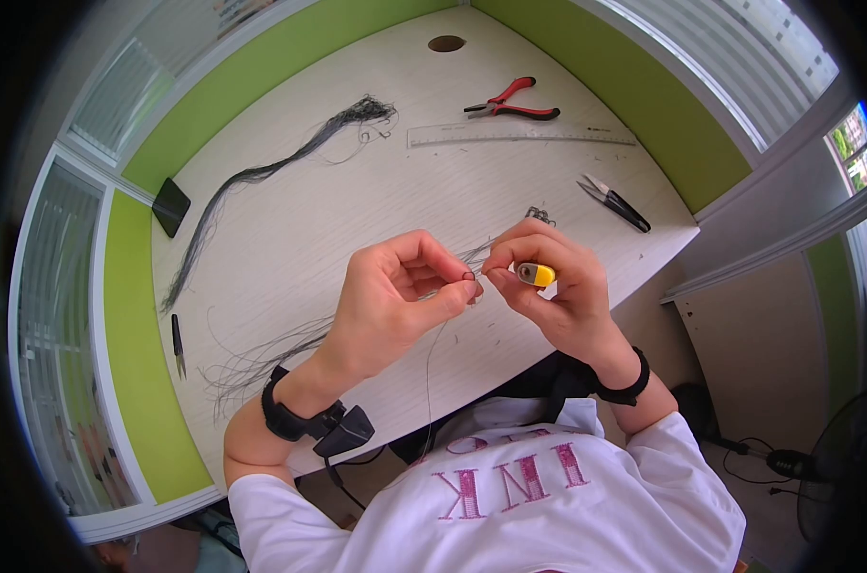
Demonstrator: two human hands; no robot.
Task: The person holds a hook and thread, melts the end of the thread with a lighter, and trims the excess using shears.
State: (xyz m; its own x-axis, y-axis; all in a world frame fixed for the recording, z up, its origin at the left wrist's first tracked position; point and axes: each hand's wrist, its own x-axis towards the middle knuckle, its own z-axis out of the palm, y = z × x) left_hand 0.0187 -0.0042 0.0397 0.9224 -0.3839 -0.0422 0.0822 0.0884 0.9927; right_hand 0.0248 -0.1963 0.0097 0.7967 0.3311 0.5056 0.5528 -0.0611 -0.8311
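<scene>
My left hand is closed, with thumb and index finger pinching a small dark ring-like piece with thin cord at it. Close beside it, my right hand curls around a yellow lighter, its metal top facing me. The right thumb and index fingertips also pinch together near the ring; what lies between them is too small to make out. One thin thread hangs down from between the hands. Loose grey cords spread on the table under my left forearm, and a few run behind my fingers.
A bundle of dark cords lies at the back left. Red-and-black pliers, a clear ruler and black-handled scissors lie to the right. Small dark metal pieces sit behind my right hand. Tweezers and a black phone-like slab are left.
</scene>
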